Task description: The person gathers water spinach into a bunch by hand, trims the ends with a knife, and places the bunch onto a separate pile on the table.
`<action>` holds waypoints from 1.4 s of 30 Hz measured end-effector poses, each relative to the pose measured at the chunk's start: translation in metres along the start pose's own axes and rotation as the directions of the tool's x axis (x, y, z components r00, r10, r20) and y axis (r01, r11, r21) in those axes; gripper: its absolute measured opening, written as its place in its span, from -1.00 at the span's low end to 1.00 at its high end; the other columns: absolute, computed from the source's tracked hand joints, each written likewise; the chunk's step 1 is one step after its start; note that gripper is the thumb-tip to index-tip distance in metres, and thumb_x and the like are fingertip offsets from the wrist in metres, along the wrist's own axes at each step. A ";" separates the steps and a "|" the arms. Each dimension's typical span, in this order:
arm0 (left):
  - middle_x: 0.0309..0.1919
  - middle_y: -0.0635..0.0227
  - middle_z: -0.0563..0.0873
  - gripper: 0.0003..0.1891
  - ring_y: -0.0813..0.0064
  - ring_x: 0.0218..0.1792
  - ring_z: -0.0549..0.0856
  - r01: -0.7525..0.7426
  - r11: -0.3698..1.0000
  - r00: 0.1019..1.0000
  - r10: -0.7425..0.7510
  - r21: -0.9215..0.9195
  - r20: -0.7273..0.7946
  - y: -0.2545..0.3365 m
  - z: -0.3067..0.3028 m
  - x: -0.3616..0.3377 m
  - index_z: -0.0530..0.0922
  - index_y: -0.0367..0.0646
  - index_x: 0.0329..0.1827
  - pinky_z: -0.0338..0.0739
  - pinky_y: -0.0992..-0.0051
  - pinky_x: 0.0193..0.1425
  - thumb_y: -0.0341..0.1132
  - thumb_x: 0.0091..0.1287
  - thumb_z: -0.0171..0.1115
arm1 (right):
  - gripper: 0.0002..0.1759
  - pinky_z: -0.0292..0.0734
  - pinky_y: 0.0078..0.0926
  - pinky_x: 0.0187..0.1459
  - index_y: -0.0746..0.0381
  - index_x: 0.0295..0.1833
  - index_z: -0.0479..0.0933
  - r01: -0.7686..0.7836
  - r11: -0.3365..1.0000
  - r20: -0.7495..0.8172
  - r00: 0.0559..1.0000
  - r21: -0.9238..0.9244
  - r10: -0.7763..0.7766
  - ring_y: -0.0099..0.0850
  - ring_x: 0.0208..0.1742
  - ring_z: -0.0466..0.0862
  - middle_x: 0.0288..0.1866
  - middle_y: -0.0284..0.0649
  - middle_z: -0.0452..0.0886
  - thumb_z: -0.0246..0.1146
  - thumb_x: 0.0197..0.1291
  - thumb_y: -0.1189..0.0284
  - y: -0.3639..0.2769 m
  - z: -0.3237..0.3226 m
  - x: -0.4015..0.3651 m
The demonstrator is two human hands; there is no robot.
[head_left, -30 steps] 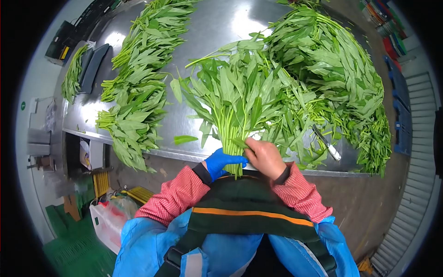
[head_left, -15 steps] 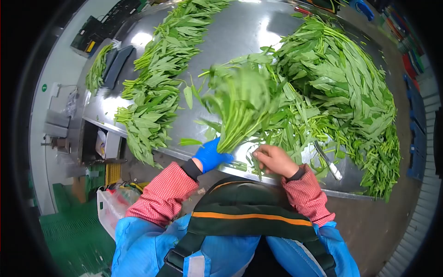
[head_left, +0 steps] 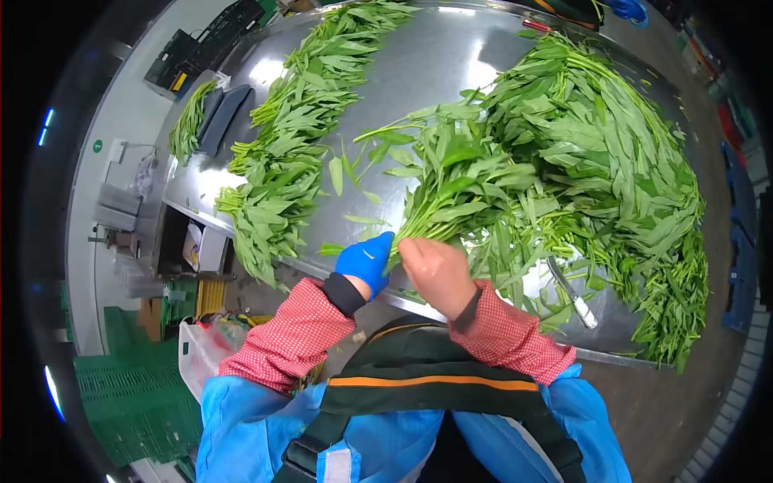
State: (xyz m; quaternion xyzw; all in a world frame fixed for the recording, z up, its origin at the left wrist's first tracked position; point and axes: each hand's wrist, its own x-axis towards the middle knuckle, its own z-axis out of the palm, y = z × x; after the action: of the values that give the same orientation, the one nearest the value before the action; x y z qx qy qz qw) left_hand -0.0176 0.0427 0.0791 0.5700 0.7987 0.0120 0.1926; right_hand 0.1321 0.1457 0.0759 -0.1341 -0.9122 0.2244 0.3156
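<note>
Since half a second ago, the bunch of leafy greens (head_left: 463, 185) has tipped over to the right, and the bare right hand (head_left: 437, 274) has come in against its stems. Blue-gloved, the left hand (head_left: 366, 262) is closed around the lower stems at the front edge of a metal table (head_left: 419, 64). Right-hand fingers are curled down over the stems just beside the glove; their tips are hidden, so whether they grip cannot be told.

Loose stems (head_left: 503, 258) crowd the space right of the bunch. Just past them, a knife (head_left: 573, 294) with a white handle lies near the right sleeve (head_left: 515, 326). Beyond, a tall heap of greens (head_left: 612, 145) covers the table's right side. Well to the left, a row of bunches (head_left: 294, 121) runs away from the person, with bare metal between. Below the table's left end are a white box (head_left: 211, 249) and, lower, green crates (head_left: 133, 398).
</note>
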 end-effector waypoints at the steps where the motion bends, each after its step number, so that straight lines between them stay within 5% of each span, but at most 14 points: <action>1: -0.11 -0.06 0.67 -0.42 -0.04 -0.15 0.67 -0.031 0.999 0.999 0.031 -0.028 -0.019 -0.002 0.003 0.000 0.38 -0.20 0.26 0.57 0.15 -0.11 -0.33 0.12 0.27 | -0.80 0.49 -0.37 -0.44 0.23 -0.29 0.40 0.008 0.998 0.006 1.000 0.070 -0.008 -0.25 -0.43 0.61 -0.51 -0.18 0.52 0.29 0.04 0.45 0.002 0.001 -0.002; 4: -0.23 -0.04 0.69 -0.52 -0.06 -0.18 0.67 0.051 0.989 0.999 -0.048 -0.138 0.027 0.000 0.008 0.006 0.44 -0.16 0.15 0.56 0.13 -0.13 -0.33 0.12 0.25 | -0.82 0.47 -0.38 -0.45 0.24 -0.33 0.39 0.028 0.948 0.078 0.995 0.318 -0.056 -0.28 -0.45 0.61 -0.50 -0.20 0.52 0.28 0.10 0.46 -0.002 -0.006 -0.007; 7: -0.19 -0.07 0.68 -0.51 -0.08 -0.14 0.66 0.113 0.947 0.993 -0.100 -0.300 0.059 0.003 0.005 0.013 0.47 -0.13 0.15 0.56 0.12 -0.07 -0.28 0.10 0.29 | -0.82 0.44 -0.38 -0.43 0.26 -0.33 0.40 -0.463 0.458 0.580 0.801 0.759 -0.151 -0.32 -0.47 0.57 -0.49 -0.16 0.51 0.26 0.16 0.43 -0.014 -0.026 -0.009; 14: -0.11 -0.03 0.68 -0.43 -0.05 -0.06 0.65 0.071 0.911 0.990 -0.116 -0.405 -0.086 -0.013 0.011 0.008 0.44 -0.20 0.22 0.55 0.23 0.01 -0.35 0.09 0.36 | -0.72 0.43 -0.34 -0.38 0.34 -0.26 0.41 -0.596 0.541 0.607 0.773 0.593 0.186 -0.30 -0.46 0.54 -0.47 -0.04 0.51 0.27 0.16 0.34 0.033 -0.031 -0.028; 15: -0.11 0.11 0.68 -0.45 0.05 -0.10 0.66 -0.158 0.967 0.907 0.063 -0.199 -0.417 -0.023 0.012 0.004 0.45 -0.11 0.25 0.52 0.25 -0.02 -0.45 0.12 0.29 | -0.75 0.46 -0.34 -0.38 0.33 -0.25 0.43 -0.606 0.566 0.629 0.755 0.560 0.186 -0.35 -0.46 0.55 -0.47 -0.13 0.55 0.25 0.18 0.34 0.045 -0.023 -0.038; 19: -0.17 0.33 0.67 -0.46 0.27 -0.18 0.66 -0.031 0.867 0.914 0.225 0.497 -0.337 -0.021 -0.056 -0.005 0.50 0.08 0.23 0.46 0.33 -0.14 -0.44 0.11 0.22 | -0.76 0.56 -0.34 -0.20 0.29 -0.06 0.48 -0.822 -0.120 0.802 0.494 0.557 0.335 -0.32 -0.26 0.62 -0.25 -0.20 0.61 0.24 0.19 0.43 0.095 0.007 -0.045; 22: -0.20 0.42 0.66 -0.48 0.38 -0.22 0.65 -0.062 0.781 0.826 0.390 0.622 -0.407 -0.068 -0.037 -0.004 0.54 0.15 0.19 0.42 0.36 -0.19 -0.43 0.10 0.18 | -0.72 0.55 -0.35 -0.15 0.29 0.00 0.46 -0.650 -0.321 0.724 0.631 0.689 0.278 -0.31 -0.20 0.60 -0.18 -0.18 0.57 0.23 0.19 0.45 0.126 0.038 -0.054; 33: -0.17 0.36 0.66 -0.41 0.23 -0.17 0.65 0.125 0.902 0.789 0.162 0.413 -0.593 -0.124 -0.033 -0.032 0.53 0.09 0.19 0.45 0.29 -0.18 -0.54 0.02 0.21 | -0.53 0.51 -0.38 0.05 0.30 0.24 0.38 -0.375 -0.039 0.374 0.901 0.926 0.219 -0.29 0.03 0.56 0.11 -0.09 0.46 0.20 0.20 0.52 0.157 0.087 -0.036; 36: -0.10 0.23 0.65 -0.37 0.08 -0.09 0.63 0.101 0.988 0.767 -0.004 0.114 -0.642 -0.143 -0.036 -0.022 0.49 -0.01 0.23 0.48 0.24 -0.05 -0.58 -0.01 0.22 | -0.46 0.58 -0.28 -0.18 0.26 0.34 0.25 -0.680 0.142 0.593 0.707 0.719 0.386 -0.31 -0.19 0.65 -0.13 -0.18 0.60 0.11 0.22 0.57 0.117 -0.001 0.019; 37: -0.07 0.19 0.65 -0.37 0.04 -0.06 0.63 -0.008 0.999 0.726 -0.024 -0.043 -0.687 -0.155 -0.029 -0.007 0.47 -0.04 0.24 0.49 0.24 0.00 -0.58 0.00 0.22 | -0.43 0.57 -0.20 -0.30 0.26 0.33 0.24 -0.816 0.384 0.724 0.568 0.432 0.392 -0.27 -0.32 0.68 -0.27 -0.16 0.65 0.17 0.21 0.42 0.122 -0.002 0.014; 38: -0.04 0.15 0.64 -0.37 0.00 -0.03 0.62 -0.126 0.973 0.686 -0.054 -0.192 -0.725 -0.164 -0.024 0.006 0.45 -0.08 0.26 0.49 0.23 0.06 -0.58 0.01 0.23 | -0.34 0.57 -0.18 -0.30 0.23 0.31 0.27 -0.428 0.898 0.601 0.694 -0.099 0.397 -0.22 -0.29 0.69 -0.24 -0.08 0.63 0.25 0.14 0.22 0.117 0.008 -0.004; 39: -0.01 0.13 0.64 -0.42 0.08 0.02 0.62 -0.101 0.937 0.834 -0.103 -0.334 -0.542 -0.169 -0.027 0.019 0.42 -0.20 0.24 0.50 0.29 0.13 -0.55 0.08 0.27 | -0.28 0.58 -0.17 -0.29 0.20 0.29 0.30 -0.109 0.905 0.685 0.618 -0.412 0.386 -0.13 -0.25 0.69 -0.16 -0.03 0.63 0.30 0.08 0.09 0.099 0.003 -0.009; 40: -0.06 0.24 0.66 -0.47 0.32 -0.10 0.67 0.015 0.589 0.941 -0.282 -0.808 -0.189 -0.167 -0.031 0.036 0.41 -0.27 0.20 0.56 0.39 0.00 -0.47 0.13 0.35 | -0.32 0.59 -0.17 -0.23 0.15 0.26 0.36 -0.141 0.867 0.690 0.550 -0.478 0.470 -0.11 -0.20 0.70 -0.10 -0.04 0.63 0.33 0.05 0.09 0.069 -0.006 0.006; 42: -0.25 0.32 0.70 -0.59 0.54 -0.33 0.67 -0.008 0.289 0.999 -0.040 -0.957 -0.021 -0.115 -0.077 0.052 0.51 -0.25 0.06 0.57 0.52 -0.17 -0.38 0.17 0.40 | -0.38 0.59 -0.20 -0.21 0.17 0.13 0.48 -0.117 0.984 0.739 0.651 -0.132 0.176 -0.14 -0.22 0.68 -0.18 -0.10 0.63 0.36 -0.01 0.07 0.028 -0.020 0.040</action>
State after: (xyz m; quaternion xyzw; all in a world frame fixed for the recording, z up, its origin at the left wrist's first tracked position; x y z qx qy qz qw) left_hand -0.1611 0.0657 0.1072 0.3344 0.6435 0.4954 0.4783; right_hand 0.1176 0.1916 0.0967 -0.1147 -0.9548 0.2510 -0.1105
